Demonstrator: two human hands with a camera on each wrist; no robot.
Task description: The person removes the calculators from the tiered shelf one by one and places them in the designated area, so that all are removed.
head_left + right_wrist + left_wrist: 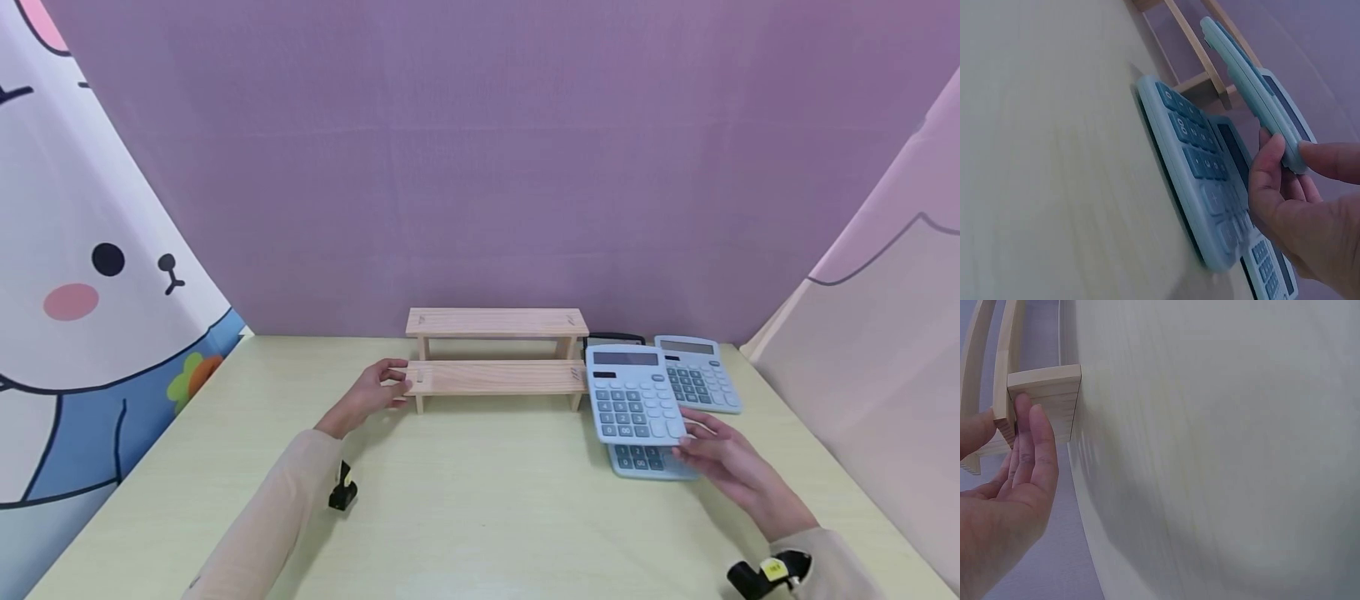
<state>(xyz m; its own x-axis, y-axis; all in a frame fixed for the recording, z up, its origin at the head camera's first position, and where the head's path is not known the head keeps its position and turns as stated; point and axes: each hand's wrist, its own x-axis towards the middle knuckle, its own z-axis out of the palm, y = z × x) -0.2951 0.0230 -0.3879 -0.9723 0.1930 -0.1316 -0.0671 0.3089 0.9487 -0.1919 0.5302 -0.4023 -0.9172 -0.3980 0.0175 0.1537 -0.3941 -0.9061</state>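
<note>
Wooden rack [495, 360] at your left fingers, a blue calculator [633, 393] lifted in your right.

Your left hand [378, 387] has its fingers [1035, 440] fairly straight against the left end of the rack's lower step, with the thumb on the far side of the wood, so the grip is a light pinch on that end. Your right hand [723, 458] pinches the calculator's near edge, thumb on top and fingers [1269, 178] beneath, holding it tilted and clear of the bench [480, 500]. Directly under those fingers a second calculator [1200, 181] lies flat on the bench, and a third [697, 373] lies just beyond your fingertips, beside the rack's right end.
</note>
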